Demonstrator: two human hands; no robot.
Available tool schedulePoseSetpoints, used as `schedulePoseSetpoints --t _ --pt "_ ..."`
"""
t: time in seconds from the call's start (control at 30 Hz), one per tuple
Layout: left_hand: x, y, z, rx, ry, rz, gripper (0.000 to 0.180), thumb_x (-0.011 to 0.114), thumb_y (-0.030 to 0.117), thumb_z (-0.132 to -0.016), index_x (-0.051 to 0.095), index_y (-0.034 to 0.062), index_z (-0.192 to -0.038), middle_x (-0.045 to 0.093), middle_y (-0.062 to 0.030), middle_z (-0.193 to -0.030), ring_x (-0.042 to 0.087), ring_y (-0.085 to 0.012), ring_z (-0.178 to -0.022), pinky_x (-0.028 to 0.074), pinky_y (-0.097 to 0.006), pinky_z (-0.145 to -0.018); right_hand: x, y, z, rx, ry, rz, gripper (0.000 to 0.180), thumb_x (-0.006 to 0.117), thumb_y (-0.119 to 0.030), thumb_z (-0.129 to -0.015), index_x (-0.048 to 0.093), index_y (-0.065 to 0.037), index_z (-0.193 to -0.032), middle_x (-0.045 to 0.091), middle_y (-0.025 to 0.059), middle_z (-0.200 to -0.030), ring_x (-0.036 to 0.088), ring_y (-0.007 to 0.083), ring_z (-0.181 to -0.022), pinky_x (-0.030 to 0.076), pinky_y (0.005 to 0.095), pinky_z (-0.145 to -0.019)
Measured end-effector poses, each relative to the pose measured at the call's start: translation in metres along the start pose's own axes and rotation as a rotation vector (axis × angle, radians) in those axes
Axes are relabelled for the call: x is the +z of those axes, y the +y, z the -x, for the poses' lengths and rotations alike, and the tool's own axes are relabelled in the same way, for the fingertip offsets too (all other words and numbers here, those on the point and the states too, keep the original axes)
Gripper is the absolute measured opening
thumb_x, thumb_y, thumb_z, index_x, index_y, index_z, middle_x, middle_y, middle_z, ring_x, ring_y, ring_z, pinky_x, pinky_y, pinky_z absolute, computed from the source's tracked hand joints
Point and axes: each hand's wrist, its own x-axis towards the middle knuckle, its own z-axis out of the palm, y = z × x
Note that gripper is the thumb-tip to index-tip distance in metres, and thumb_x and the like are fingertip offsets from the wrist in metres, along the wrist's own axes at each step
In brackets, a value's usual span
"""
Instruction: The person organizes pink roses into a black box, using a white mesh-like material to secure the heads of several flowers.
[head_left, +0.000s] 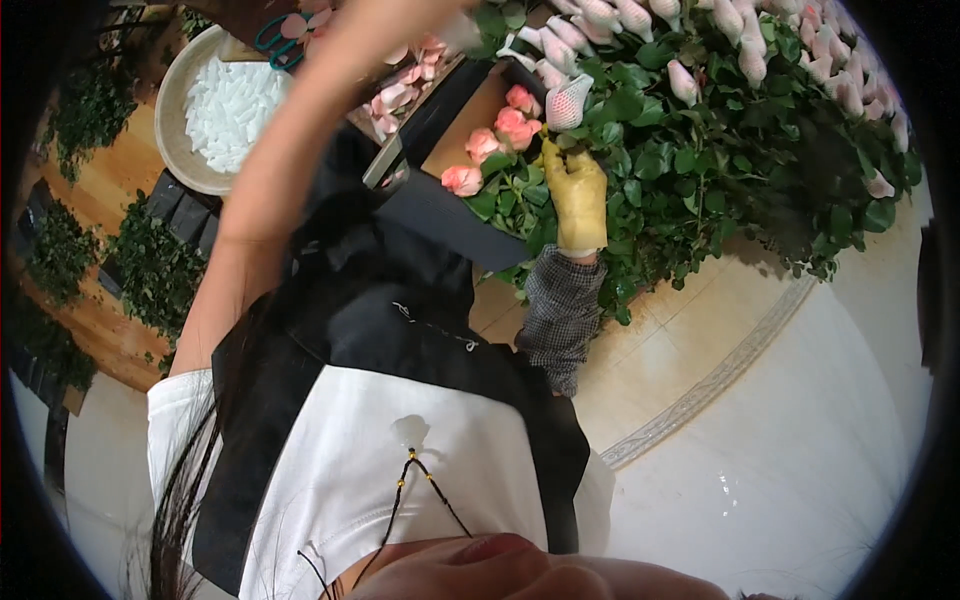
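The right hand [577,190], in a yellow glove, has its fingers bent among leaves beside the right edge of a dark-sided stand [450,232]; whether they grip a stem is hidden. Just beyond the fingertips is a netted rose [567,103], head wrapped in white mesh. Inside the stand, toward that same right edge, four unwrapped roses [515,128] lie in a slanting row down to the near side. A metal blade [383,160] stands by its left corner. The left forearm [285,150] stretches to the upper rim of the view, where the hand is blurred and cut off, so I cannot tell its state. Farther out, a heap of leafy stems [700,190] with more netted heads spreads to the right; a round bowl [168,125] of white pieces [230,110] sits left of the forearm. I judge the step to be sorting and sleeving roses, with the next move calling for a steady stem and a mesh drawn gently over petals.
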Motion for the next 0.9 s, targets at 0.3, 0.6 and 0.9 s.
schedulePoseSetpoints --t 0.3,0.6,0.9 --pt "0.085 0.045 -0.001 0.205 -0.093 -0.662 0.059 0.064 0.064 -0.085 0.075 0.0091 -0.104 0.072 -0.0144 -0.081 0.071 -0.0313 -0.071 0.058 -0.041 -0.064 0.001 -0.018 0.003 -0.086 0.042 0.160 0.026 0.066 -0.024 -0.092 0.070 -0.001 -0.103 0.070 0.0214 -0.088 0.067 0.0361 -0.076 0.052 0.0401 -0.069" --pt "-0.048 0.022 0.054 -0.163 0.258 -0.570 0.031 0.065 0.036 -0.096 0.073 0.0090 -0.108 0.073 -0.0127 -0.083 0.070 -0.0234 -0.068 0.054 -0.039 -0.063 0.009 0.004 -0.003 -0.179 0.116 0.058 0.020 0.064 -0.021 -0.093 0.072 -0.005 -0.101 0.070 0.0204 -0.085 0.067 0.0371 -0.073 0.053 0.0416 -0.069" --pt "-0.159 -0.108 0.216 -0.490 0.227 -0.893 0.074 0.070 0.052 -0.089 0.053 -0.0014 -0.138 0.056 -0.0249 -0.138 0.051 -0.0391 -0.131 0.043 -0.044 -0.106 -0.025 -0.052 0.056 -0.164 0.030 -0.113 0.027 0.066 -0.012 -0.091 0.066 -0.002 -0.116 0.069 0.0169 -0.092 0.063 0.0306 -0.075 0.050 0.0394 -0.070"
